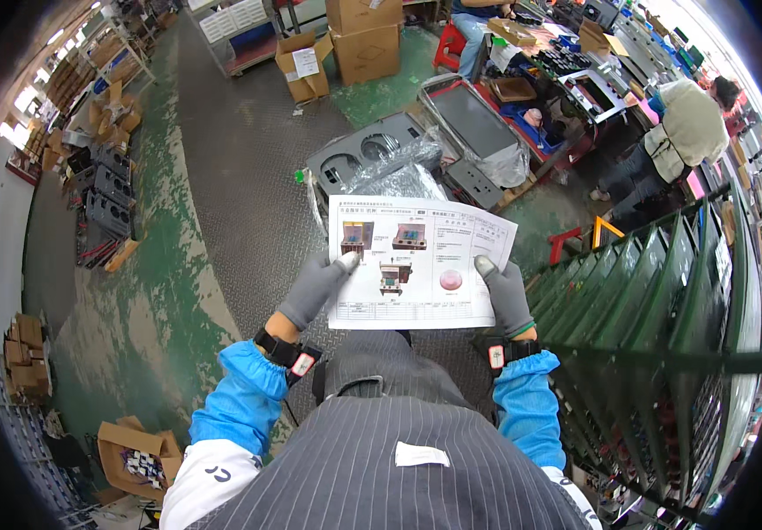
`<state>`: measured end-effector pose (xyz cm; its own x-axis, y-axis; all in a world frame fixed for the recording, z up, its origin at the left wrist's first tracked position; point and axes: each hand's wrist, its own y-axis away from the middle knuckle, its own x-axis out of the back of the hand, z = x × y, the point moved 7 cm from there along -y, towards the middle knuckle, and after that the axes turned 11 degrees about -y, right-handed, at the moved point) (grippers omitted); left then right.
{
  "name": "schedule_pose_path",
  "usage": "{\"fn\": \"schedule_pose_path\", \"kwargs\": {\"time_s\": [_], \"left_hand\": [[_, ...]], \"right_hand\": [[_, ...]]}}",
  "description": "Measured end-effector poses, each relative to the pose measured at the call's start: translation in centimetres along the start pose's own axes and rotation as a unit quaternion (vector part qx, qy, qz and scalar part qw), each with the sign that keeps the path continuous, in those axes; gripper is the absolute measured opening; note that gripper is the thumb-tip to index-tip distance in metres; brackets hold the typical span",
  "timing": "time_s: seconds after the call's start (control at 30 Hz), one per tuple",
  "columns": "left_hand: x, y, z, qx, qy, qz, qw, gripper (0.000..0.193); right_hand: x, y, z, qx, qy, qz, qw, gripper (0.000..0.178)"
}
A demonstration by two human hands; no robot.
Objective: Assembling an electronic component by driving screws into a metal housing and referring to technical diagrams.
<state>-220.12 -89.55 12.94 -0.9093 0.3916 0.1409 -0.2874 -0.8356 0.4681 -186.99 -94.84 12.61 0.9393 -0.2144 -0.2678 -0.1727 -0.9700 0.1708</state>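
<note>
Several printed paper sheets (412, 296), overlapping, are held up in front of me with small pictures and a table on the top one. My left hand (315, 284), in a grey glove, pinches their left edge with the thumb on top. At the right edge my right hand (506, 296), gloved the same way, grips them with its thumb on the front. The fingers behind the paper are hidden. Just beyond the sheets lie a dark panel with two round openings (372, 146) and crumpled clear plastic wrap (403, 177).
To my right stands a green rack with upright slats (637, 309). A grey tray-like panel (469, 110) lies ahead. Cardboard boxes (365, 53) are stacked farther off. A person (686, 128) leans over a crowded workbench; another sits on a red stool (450, 46). An open carton (138, 455) is at lower left.
</note>
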Motion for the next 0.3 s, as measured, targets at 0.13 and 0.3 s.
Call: {"fn": "schedule_pose_path", "kwargs": {"time_s": [0.13, 0.3], "left_hand": [[-0.4, -8.3, 5.7, -0.115, -0.045, 0.053, 0.991, 0.037], [-4.1, -17.4, 12.6, -0.136, -0.031, 0.009, 0.99, 0.038]], "right_hand": [[2.5, -8.1, -3.4, 0.018, -0.013, 0.002, 1.0, 0.036], [7.8, -15.3, -6.7, 0.04, 0.012, 0.03, 0.999, 0.04]]}}
